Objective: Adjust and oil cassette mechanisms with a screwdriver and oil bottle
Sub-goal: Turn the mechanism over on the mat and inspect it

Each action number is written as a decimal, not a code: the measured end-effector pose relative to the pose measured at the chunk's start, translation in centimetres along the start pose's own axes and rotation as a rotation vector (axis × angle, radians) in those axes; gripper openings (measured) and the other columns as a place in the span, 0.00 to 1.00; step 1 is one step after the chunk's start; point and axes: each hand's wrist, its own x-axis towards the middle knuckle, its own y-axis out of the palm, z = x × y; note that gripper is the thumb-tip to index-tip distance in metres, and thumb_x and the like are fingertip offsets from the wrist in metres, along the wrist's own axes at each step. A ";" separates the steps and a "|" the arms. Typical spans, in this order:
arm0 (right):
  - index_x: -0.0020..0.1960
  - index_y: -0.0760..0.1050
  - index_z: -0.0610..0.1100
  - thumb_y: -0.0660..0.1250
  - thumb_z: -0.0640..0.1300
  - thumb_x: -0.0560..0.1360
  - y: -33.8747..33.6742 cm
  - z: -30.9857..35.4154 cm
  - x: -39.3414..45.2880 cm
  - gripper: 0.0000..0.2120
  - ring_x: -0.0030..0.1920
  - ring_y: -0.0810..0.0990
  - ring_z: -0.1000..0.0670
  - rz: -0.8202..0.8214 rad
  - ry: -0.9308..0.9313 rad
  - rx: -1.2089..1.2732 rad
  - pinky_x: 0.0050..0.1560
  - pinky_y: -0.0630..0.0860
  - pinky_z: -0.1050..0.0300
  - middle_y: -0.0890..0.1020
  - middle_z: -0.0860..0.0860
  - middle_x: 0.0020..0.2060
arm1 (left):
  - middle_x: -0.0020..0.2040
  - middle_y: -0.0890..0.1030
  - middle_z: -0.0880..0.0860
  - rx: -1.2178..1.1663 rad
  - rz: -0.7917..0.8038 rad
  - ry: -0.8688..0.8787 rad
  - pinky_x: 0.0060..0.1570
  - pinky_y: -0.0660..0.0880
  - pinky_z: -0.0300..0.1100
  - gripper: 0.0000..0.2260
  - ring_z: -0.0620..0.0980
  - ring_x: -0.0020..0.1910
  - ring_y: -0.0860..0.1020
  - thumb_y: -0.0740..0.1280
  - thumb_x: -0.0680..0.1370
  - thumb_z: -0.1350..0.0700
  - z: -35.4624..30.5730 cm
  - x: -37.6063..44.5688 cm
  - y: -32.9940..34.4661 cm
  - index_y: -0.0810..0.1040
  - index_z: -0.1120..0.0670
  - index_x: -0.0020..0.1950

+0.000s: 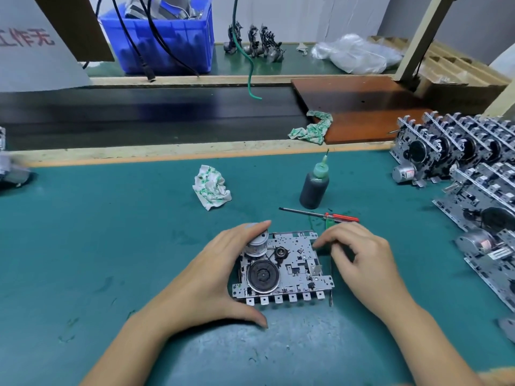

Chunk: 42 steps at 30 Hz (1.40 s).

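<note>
A metal cassette mechanism (pixel 295 263) lies flat on the green mat (pixel 111 246), with a black flywheel at its lower left and a silver motor at its upper left. My left hand (pixel 211 277) grips its left side, fingers over the motor and thumb at the front edge. My right hand (pixel 359 257) has curled fingers touching the mechanism's right edge. The red-handled screwdriver (pixel 320 214) lies on the mat just behind the mechanism. The dark oil bottle (pixel 315 185) with a green nozzle stands upright behind the screwdriver.
A crumpled cloth (pixel 211 188) lies left of the bottle, another cloth (pixel 312 129) by a brown board. Rows of stacked cassette mechanisms (pixel 462 168) fill the right side. A black conveyor belt (pixel 139 115) runs behind the mat. A blue bin (pixel 164 37) stands beyond it.
</note>
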 end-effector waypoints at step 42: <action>0.63 0.66 0.49 0.70 0.43 0.74 0.5 1.4 6.8 0.21 0.54 0.71 0.55 -0.227 0.503 0.341 0.49 0.67 0.73 0.73 0.52 0.56 | 0.68 0.59 0.30 0.110 -0.076 0.066 0.66 0.57 0.30 0.51 0.34 0.68 0.61 0.75 0.60 0.34 0.2 -0.2 0.6 0.46 0.34 0.75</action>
